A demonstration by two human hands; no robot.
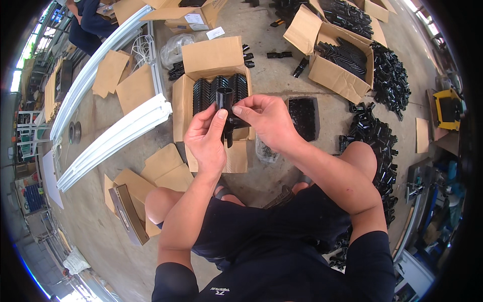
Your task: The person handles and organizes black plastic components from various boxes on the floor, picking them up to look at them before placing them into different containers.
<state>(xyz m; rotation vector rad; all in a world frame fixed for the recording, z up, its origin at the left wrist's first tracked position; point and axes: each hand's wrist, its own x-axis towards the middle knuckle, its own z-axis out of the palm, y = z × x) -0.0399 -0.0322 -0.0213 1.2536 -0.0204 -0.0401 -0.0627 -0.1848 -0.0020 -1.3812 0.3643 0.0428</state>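
Observation:
Both my hands are raised in front of me, closed on one black tubular plastic fitting with a round open end facing up. My left hand grips it from the left, thumb along its side. From the right, my right hand pinches its side between thumb and fingers; the exact spot is partly hidden. Below and behind the hands stands an open cardboard box, in which similar black fittings lie stacked in neat rows. My hands cover the box's near part.
A second open box of black parts stands at the far right. Loose black fittings are heaped along my right. A dark tray sits beside the near box. White rails and flattened cardboard lie left. Another person is at upper left.

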